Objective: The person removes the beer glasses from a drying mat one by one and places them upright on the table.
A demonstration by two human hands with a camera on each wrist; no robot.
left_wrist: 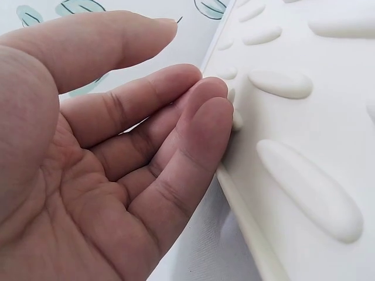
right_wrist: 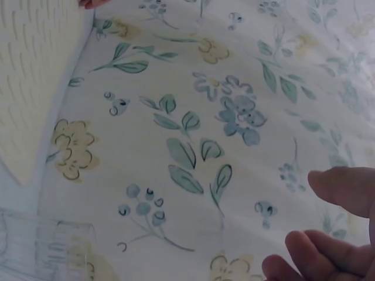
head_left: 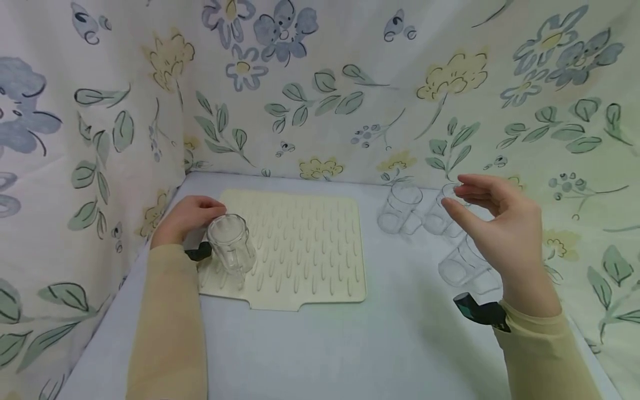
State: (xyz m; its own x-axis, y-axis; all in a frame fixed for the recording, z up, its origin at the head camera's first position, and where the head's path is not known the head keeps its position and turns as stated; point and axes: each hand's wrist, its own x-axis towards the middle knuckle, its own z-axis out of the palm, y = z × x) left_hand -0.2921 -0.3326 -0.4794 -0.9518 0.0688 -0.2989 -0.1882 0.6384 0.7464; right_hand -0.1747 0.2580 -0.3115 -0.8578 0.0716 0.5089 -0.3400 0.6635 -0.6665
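Note:
On the left part of a cream drying mat [head_left: 310,250] with raised ridges stands a clear glass mug [head_left: 231,244], its handle toward the front. My left hand [head_left: 189,216] is at the mat's left edge beside this mug, holding nothing. In the left wrist view, its fingertips [left_wrist: 211,126] are at the mat's edge, bent loosely, with the thumb apart. My right hand [head_left: 505,233] is raised above the right side of the table, thumb and fingers spread apart around nothing. Near it are three clear glasses, a back one [head_left: 399,208], a middle one [head_left: 440,214] and a front one [head_left: 465,265] partly hidden by the hand.
A white table [head_left: 320,355] carries the mat and the glasses. Floral cloth [head_left: 325,128] hangs behind and along both sides, close to the table edges. Black straps with small cameras [head_left: 480,311] sit on the wrists.

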